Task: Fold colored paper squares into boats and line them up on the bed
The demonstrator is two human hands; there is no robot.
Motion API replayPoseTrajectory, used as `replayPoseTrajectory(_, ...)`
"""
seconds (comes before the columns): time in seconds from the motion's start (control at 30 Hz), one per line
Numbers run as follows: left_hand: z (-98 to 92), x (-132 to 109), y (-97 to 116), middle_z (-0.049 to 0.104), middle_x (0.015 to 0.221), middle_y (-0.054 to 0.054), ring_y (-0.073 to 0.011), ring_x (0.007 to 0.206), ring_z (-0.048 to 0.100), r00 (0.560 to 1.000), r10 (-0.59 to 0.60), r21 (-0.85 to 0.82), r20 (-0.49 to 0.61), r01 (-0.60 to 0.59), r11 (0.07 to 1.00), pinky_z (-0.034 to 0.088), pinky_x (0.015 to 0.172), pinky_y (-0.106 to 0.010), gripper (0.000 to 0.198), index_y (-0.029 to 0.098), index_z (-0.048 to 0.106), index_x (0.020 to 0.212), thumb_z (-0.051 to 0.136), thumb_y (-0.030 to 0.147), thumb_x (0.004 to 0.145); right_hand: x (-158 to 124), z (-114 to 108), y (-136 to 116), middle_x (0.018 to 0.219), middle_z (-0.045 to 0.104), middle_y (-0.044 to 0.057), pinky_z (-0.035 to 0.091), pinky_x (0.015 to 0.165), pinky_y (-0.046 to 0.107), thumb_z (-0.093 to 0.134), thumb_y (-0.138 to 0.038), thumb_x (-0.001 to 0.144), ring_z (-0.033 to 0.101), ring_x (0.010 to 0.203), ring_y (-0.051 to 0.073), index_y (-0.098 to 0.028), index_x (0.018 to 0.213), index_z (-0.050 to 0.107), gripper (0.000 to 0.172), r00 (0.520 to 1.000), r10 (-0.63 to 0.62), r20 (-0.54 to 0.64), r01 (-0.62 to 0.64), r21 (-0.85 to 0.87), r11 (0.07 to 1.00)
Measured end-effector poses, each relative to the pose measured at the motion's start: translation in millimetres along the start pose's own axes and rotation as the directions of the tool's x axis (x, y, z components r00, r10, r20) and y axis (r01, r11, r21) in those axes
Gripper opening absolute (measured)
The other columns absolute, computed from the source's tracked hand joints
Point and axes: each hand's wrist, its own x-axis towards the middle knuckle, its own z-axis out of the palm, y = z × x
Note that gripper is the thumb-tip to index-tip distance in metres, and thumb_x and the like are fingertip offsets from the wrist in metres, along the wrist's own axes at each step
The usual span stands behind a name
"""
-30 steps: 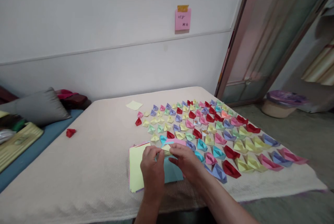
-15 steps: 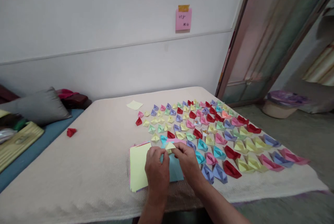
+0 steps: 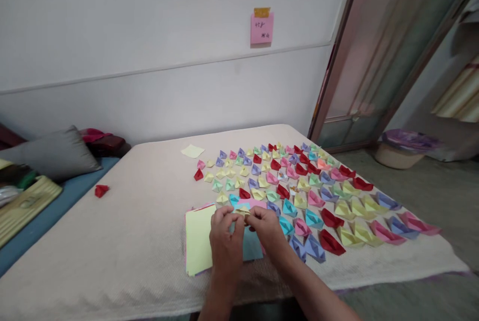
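Between my two hands is a small piece of folded yellow paper (image 3: 243,210), pinched at both sides. My left hand (image 3: 226,231) is closed on its left edge, and my right hand (image 3: 265,226) grips the right edge; the fingers hide much of it. Beneath the hands lie a blue paper sheet (image 3: 253,247) and a pink sheet (image 3: 258,204). A stack of square paper (image 3: 198,241), yellow on top, sits by my left hand. Rows of folded paper boats in several colours, such as a red boat (image 3: 331,242), spread to the right.
A cream cloth (image 3: 142,241) covers the table. A red folded paper (image 3: 101,190) lies far left, a loose yellow sheet (image 3: 192,151) at the back. A grey cushion (image 3: 52,154) rests on the left. A pink note (image 3: 261,28) is taped to the wall; a bin (image 3: 398,154) stands right.
The yellow paper has gone from an upright pointed shape to a flatter, wider one between my fingers. My hands have stayed nearly in place.
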Motion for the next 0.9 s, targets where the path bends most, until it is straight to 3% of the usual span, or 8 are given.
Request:
replayPoseTrajectory(0.13, -5.3, 5.6, -5.5, 0.06, 0.116, -0.008, -0.0237, 0.107, 0.056, 0.964, -0.228, -0.233, 0.14, 0.255, 0.938, 0.041, 0.091, -0.033, 0.014, 0.018, 0.07, 0.068, 0.058, 0.022, 0.073, 3.0, -2.8, 1.4, 0.046, 0.046, -0.004, 0.034, 0.048, 0.023, 0.051, -0.026, 0.061, 0.042, 0.047, 0.011, -0.019, 0.047, 0.049, 0.015, 0.997, 0.044, 0.057, -0.046, 0.034, 0.998)
replayPoseTrajectory(0.23, -6.0, 7.5, -10.8, 0.065, 0.104, -0.008, -0.0202, 0.088, 0.063, 0.905, -0.385, -0.426, 0.181, 0.425, 0.799, 0.047, 0.074, -0.029, 0.009, 0.016, 0.065, 0.074, 0.063, 0.022, 0.067, 1.7, -4.3, -1.5, 0.046, 0.048, -0.004, 0.035, 0.048, 0.022, 0.054, -0.025, 0.06, 0.042, 0.047, 0.01, -0.018, 0.047, 0.052, 0.015, 0.993, 0.062, 0.103, -0.067, 0.049, 0.997)
replayPoseTrajectory(0.3, -6.1, 8.3, -14.7, 0.067, 0.088, -0.004, -0.0158, 0.071, 0.063, 0.865, -0.455, -0.515, 0.21, 0.493, 0.701, 0.047, 0.065, -0.027, 0.022, 0.017, 0.061, 0.087, 0.065, 0.024, 0.067, 0.5, -5.2, -3.9, 0.047, 0.05, -0.003, 0.035, 0.048, 0.022, 0.054, -0.024, 0.06, 0.043, 0.047, 0.01, -0.017, 0.048, 0.053, 0.014, 0.989, 0.073, 0.129, -0.081, 0.056, 0.995)
replayPoseTrajectory(0.37, -7.1, 9.8, -17.9, 0.066, 0.083, -0.003, -0.0142, 0.068, 0.062, 0.836, -0.496, -0.542, 0.235, 0.536, 0.647, 0.047, 0.064, -0.025, 0.033, 0.017, 0.058, 0.096, 0.067, 0.022, 0.064, -0.2, -6.2, -5.9, 0.047, 0.051, -0.003, 0.036, 0.048, 0.022, 0.054, -0.024, 0.06, 0.044, 0.047, 0.01, -0.017, 0.048, 0.054, 0.014, 0.985, 0.084, 0.148, -0.093, 0.061, 0.994)
replayPoseTrajectory(0.5, -11.9, 12.9, -16.5, 0.066, 0.093, -0.007, -0.0147, 0.074, 0.063, 0.797, -0.496, -0.529, 0.344, 0.601, 0.599, 0.047, 0.066, -0.024, 0.041, 0.015, 0.057, 0.098, 0.068, 0.015, 0.058, 0.7, -8.3, -7.4, 0.045, 0.048, -0.005, 0.036, 0.047, 0.021, 0.056, -0.023, 0.058, 0.043, 0.046, 0.009, -0.017, 0.047, 0.054, 0.013, 0.98, 0.096, 0.175, -0.109, 0.068, 0.992)
replayPoseTrajectory(0.6, -14.2, 13.3, -12.0, 0.065, 0.078, -0.002, -0.012, 0.062, 0.06, 0.774, -0.454, -0.533, 0.441, 0.633, 0.561, 0.047, 0.062, -0.024, 0.039, 0.014, 0.056, 0.098, 0.067, 0.016, 0.061, 2.0, -9.3, -6.7, 0.044, 0.05, -0.004, 0.035, 0.047, 0.02, 0.055, -0.022, 0.058, 0.044, 0.045, 0.009, -0.016, 0.048, 0.058, 0.012, 0.974, 0.101, 0.202, -0.117, 0.067, 0.991)
replayPoseTrajectory(0.77, -13.1, 13.3, -16.0, 0.059, 0.059, 0.004, -0.0091, 0.05, 0.054, 0.831, -0.41, -0.497, 0.377, 0.555, 0.667, 0.041, 0.052, -0.02, 0.029, 0.014, 0.058, 0.092, 0.066, 0.022, 0.066, 4.4, -11.1, -4.5, 0.044, 0.051, -0.004, 0.034, 0.045, 0.019, 0.053, -0.02, 0.057, 0.044, 0.045, 0.008, -0.016, 0.048, 0.059, 0.011, 0.969, 0.107, 0.223, -0.122, 0.056, 0.991)
replayPoseTrajectory(0.9, -12.4, 13.1, -18.2, 0.06, 0.057, 0.004, -0.0111, 0.05, 0.055, 0.835, -0.392, -0.443, 0.385, 0.54, 0.716, 0.042, 0.052, -0.022, 0.032, 0.014, 0.058, 0.094, 0.067, 0.024, 0.064, 4.5, -11.0, -3.3, 0.045, 0.051, -0.004, 0.035, 0.046, 0.02, 0.052, -0.02, 0.057, 0.044, 0.045, 0.009, -0.016, 0.049, 0.058, 0.011, 0.968, 0.104, 0.229, -0.117, 0.041, 0.992)
